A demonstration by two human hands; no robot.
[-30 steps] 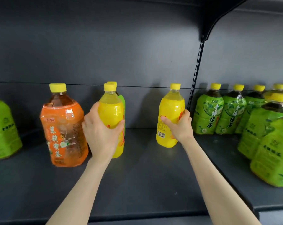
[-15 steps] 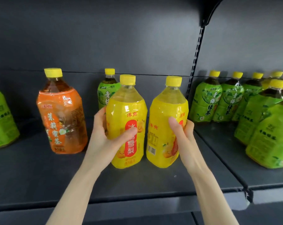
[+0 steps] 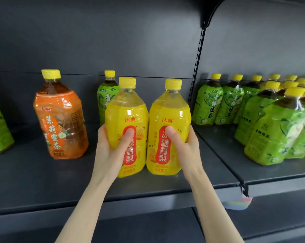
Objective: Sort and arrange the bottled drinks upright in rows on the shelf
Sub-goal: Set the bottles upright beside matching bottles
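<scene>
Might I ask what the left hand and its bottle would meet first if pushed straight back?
Probably the green bottle standing right behind the yellow bottle that the left hand grips; the gap between them is unclear.

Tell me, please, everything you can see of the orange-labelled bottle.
The orange-labelled bottle is clear plastic with a yellow cap, amber drink showing at the shoulder, and an orange sleeve with white characters and a flower. It stands upright on the dark shelf, left of the nearest yellow bottle, apart from it, untouched.
</scene>
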